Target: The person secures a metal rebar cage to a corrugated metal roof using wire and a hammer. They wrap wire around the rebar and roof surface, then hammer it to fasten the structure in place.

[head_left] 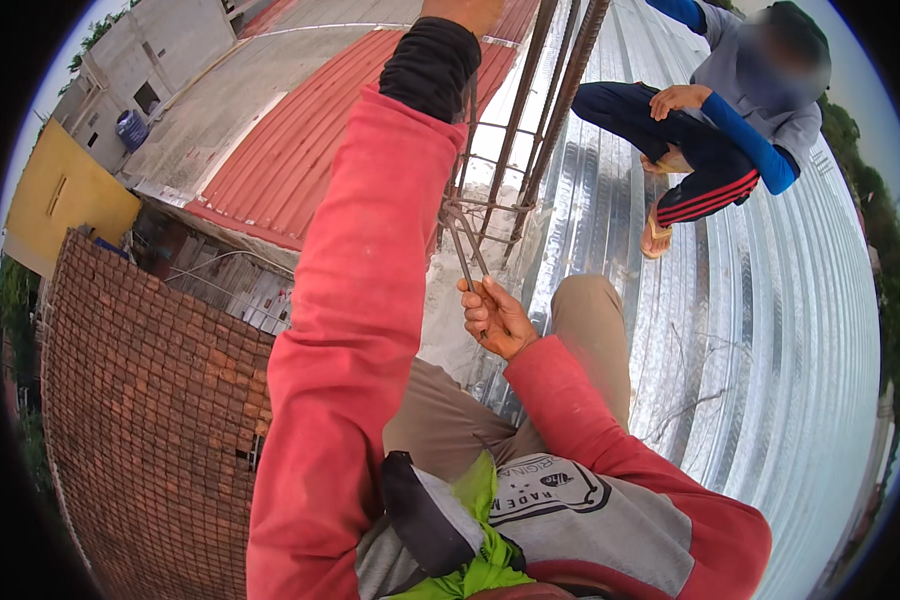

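Note:
My right hand (498, 318) is closed round the handles of a pair of steel pincers (465, 245). Their jaws rest at a tie hoop of an upright rebar cage (518, 135) made of rusty bars. My left arm, in a red sleeve with a black cuff, stretches far up past the cage. Only the back part of my left hand (465, 12) shows at the top edge, close to the bars; its fingers are cut off from view. The foot of the cage stands by pale, rough concrete (452, 320).
A co-worker (750, 110) in a cap and striped dark trousers squats on the shiny corrugated metal roof (770, 370) at right. On the left lie a red metal roof (295, 150), a brown tiled roof (150, 390) and a yellow wall (75, 195) lower down.

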Demonstrator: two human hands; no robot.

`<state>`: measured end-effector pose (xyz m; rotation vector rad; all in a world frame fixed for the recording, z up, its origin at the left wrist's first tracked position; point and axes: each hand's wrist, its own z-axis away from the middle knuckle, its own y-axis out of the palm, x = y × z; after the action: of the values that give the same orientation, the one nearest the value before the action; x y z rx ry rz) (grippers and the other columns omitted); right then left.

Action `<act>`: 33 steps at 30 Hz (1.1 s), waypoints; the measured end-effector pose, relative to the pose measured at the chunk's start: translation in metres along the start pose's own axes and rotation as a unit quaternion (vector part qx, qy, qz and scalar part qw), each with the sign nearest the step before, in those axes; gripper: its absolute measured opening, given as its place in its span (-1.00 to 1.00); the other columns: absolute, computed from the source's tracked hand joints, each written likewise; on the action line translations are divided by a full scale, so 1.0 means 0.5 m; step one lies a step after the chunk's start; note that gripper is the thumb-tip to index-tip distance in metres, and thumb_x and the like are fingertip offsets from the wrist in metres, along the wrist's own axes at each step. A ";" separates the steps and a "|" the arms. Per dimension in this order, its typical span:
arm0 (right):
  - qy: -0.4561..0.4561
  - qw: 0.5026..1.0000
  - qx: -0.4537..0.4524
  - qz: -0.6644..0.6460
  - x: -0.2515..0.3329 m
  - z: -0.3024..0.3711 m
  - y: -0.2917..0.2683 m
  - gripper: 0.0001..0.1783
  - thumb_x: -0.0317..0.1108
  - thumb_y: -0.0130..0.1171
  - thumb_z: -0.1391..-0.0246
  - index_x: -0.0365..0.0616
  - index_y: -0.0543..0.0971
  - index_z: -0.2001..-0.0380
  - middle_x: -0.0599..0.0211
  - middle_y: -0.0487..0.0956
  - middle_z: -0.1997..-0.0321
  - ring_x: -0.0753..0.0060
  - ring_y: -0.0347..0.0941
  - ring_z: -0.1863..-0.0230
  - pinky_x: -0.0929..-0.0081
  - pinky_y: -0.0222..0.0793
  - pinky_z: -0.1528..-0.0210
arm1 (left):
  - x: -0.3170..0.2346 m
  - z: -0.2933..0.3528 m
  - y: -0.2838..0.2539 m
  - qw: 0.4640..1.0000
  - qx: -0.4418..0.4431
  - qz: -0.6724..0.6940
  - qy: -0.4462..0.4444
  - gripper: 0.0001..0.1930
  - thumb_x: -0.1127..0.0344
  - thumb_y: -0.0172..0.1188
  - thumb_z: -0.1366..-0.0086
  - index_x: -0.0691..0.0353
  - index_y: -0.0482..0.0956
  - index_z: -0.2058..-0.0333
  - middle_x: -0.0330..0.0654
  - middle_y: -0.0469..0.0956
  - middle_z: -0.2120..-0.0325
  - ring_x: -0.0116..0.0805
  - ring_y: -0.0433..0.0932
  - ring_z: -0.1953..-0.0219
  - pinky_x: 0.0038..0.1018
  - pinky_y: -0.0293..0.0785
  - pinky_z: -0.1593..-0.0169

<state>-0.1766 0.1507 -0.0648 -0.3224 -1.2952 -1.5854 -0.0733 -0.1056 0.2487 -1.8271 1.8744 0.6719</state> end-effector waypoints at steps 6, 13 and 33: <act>0.062 0.994 0.036 -0.077 0.021 -0.008 0.024 -0.49 -0.03 0.26 -0.27 -0.23 0.43 -0.02 0.26 0.63 0.25 0.37 0.66 0.19 0.45 0.61 0.25 | -0.029 -0.010 0.000 0.999 -0.007 -0.035 -0.033 -0.80 0.25 0.20 -0.33 0.24 0.54 0.18 -0.18 0.51 0.46 -0.35 0.49 0.38 -0.35 0.45 0.22; -0.173 0.697 -0.326 0.615 0.019 0.013 0.066 -0.39 -0.14 0.38 -0.05 -0.33 0.43 -0.03 0.16 0.56 0.31 0.07 0.62 0.40 0.14 0.52 0.36 | -0.035 0.009 0.012 1.000 0.001 0.011 -0.016 -0.79 0.24 0.18 -0.32 0.24 0.54 0.19 -0.17 0.53 0.48 -0.34 0.52 0.39 -0.34 0.46 0.23; 0.030 0.993 0.012 -0.115 -0.015 0.003 0.051 -0.41 0.06 0.17 -0.32 -0.27 0.43 -0.09 0.29 0.63 0.28 0.45 0.64 0.32 0.49 0.56 0.30 | -0.017 -0.013 -0.003 0.999 0.031 0.013 0.009 -0.84 0.33 0.21 -0.30 0.26 0.54 0.20 -0.26 0.49 0.44 -0.43 0.45 0.39 -0.43 0.42 0.28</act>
<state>-0.1532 0.1581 -0.0551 -0.1124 -1.3406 -1.7561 -0.0716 -0.1029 0.2587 -1.7775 1.9132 0.6006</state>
